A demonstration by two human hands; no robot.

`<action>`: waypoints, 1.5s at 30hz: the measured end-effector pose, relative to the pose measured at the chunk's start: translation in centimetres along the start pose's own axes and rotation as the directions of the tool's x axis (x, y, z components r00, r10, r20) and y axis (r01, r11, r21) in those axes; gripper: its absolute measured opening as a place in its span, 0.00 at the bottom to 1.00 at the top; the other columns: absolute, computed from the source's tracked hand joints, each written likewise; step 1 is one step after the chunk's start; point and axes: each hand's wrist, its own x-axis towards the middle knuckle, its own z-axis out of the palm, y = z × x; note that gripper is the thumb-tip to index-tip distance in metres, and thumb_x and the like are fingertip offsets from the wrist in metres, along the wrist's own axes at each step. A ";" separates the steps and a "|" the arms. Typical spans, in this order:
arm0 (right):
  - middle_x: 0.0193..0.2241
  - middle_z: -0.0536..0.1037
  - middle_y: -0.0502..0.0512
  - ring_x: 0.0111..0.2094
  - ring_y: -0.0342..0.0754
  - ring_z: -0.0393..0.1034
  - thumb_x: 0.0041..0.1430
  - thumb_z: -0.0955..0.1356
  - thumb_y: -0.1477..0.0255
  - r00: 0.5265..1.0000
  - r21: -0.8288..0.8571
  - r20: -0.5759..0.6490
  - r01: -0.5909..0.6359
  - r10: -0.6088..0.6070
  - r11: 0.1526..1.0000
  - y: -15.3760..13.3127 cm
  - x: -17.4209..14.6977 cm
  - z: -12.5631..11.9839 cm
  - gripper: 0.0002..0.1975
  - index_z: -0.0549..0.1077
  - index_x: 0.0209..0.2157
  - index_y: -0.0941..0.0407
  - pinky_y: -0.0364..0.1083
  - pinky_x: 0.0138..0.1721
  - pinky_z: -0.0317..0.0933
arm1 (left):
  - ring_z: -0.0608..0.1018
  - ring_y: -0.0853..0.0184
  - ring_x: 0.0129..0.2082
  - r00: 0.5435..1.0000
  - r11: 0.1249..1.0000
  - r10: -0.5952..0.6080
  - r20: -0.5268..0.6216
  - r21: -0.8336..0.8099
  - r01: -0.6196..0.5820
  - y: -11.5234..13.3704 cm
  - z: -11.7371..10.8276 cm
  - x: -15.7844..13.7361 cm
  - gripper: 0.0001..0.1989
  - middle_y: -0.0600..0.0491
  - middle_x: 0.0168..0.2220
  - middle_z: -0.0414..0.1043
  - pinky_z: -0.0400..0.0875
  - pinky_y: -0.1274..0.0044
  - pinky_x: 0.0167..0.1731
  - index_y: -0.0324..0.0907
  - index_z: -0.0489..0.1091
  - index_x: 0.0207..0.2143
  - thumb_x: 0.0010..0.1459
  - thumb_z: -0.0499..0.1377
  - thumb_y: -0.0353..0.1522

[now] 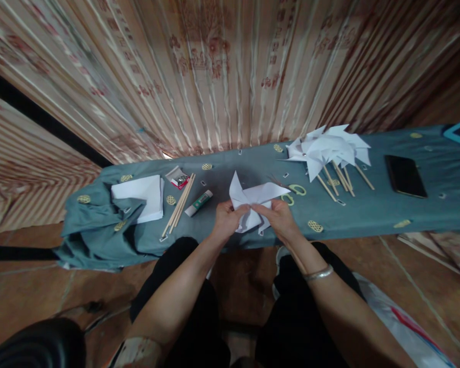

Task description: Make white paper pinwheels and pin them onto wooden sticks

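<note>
Between my hands is a white paper pinwheel [255, 197], its points folded in toward the middle and no stick visible on it. My left hand [229, 217] grips its left side, thumb pressed near the centre. From the right, my right hand [279, 217] pinches it too, with its thumb meeting the other at the middle. Just beyond my right hand lie scissors [297, 189] with pale green handles, partly hidden by the paper. A green and white glue stick [198, 203] rests left of my left hand, beside several wooden sticks [180, 204].
The narrow bench has a teal cloth [368, 220]. A stack of white paper [153, 199] and a small packet [177, 177] lie at left. Several finished pinwheels [329, 151] on sticks are piled at right, near a black phone [405, 176]. A patterned curtain [214, 76] hangs behind.
</note>
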 end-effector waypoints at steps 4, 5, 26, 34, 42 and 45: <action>0.25 0.83 0.52 0.24 0.47 0.75 0.30 0.81 0.63 1.000 0.000 -0.017 0.004 -0.004 1.000 -0.1 0.0 0.0 0.18 0.79 0.25 0.56 0.45 0.28 0.68 | 0.73 0.70 0.21 1.000 1.000 -0.001 0.017 -0.031 0.001 0.2 0.1 -0.2 0.13 0.54 0.22 0.77 0.68 0.78 0.25 0.37 0.78 0.22 0.31 0.72 0.33; 0.25 0.83 0.51 0.24 0.47 0.75 0.30 0.81 0.62 1.000 -0.002 -0.019 0.008 -0.008 1.000 -0.1 0.0 0.0 0.18 0.79 0.25 0.55 0.45 0.29 0.68 | 0.73 0.70 0.21 1.000 1.000 0.001 0.028 -0.027 0.000 0.2 0.1 -0.2 0.14 0.54 0.22 0.77 0.68 0.78 0.26 0.37 0.78 0.23 0.31 0.73 0.33; 0.21 0.82 0.51 0.25 0.49 0.77 0.29 0.82 0.65 0.993 0.069 0.082 -0.091 0.085 0.993 -0.9 -0.4 -0.1 0.18 0.78 0.23 0.57 0.46 0.31 0.71 | 0.75 0.70 0.23 0.989 0.997 -0.052 0.136 -0.051 0.059 0.6 -0.4 -0.7 0.19 0.53 0.24 0.78 0.69 0.76 0.30 0.36 0.79 0.24 0.26 0.77 0.35; 0.21 0.81 0.52 0.23 0.48 0.75 0.30 0.82 0.61 0.991 0.071 0.115 -0.071 0.063 0.995 -1.0 -0.4 0.0 0.19 0.78 0.23 0.56 0.48 0.31 0.70 | 0.75 0.69 0.23 0.990 0.998 -0.041 0.137 -0.041 0.047 0.8 -0.4 -0.9 0.19 0.53 0.24 0.79 0.70 0.76 0.30 0.37 0.79 0.24 0.27 0.77 0.36; 0.23 0.83 0.53 0.25 0.49 0.77 0.29 0.81 0.60 0.991 0.100 0.114 -0.086 0.074 0.991 -0.9 -0.5 0.2 0.20 0.78 0.23 0.56 0.47 0.32 0.71 | 0.75 0.70 0.23 0.989 0.996 -0.049 0.142 -0.064 0.058 1.0 -0.6 -0.9 0.19 0.53 0.24 0.79 0.70 0.76 0.31 0.37 0.80 0.24 0.26 0.77 0.36; 0.23 0.83 0.53 0.24 0.48 0.76 0.29 0.82 0.61 0.989 0.106 0.119 -0.097 0.084 0.990 -1.1 -0.6 0.3 0.20 0.79 0.24 0.56 0.47 0.32 0.71 | 0.75 0.70 0.23 0.990 0.997 -0.046 0.131 -0.054 0.054 0.8 -0.7 -0.8 0.18 0.53 0.24 0.79 0.70 0.76 0.31 0.37 0.80 0.24 0.27 0.77 0.36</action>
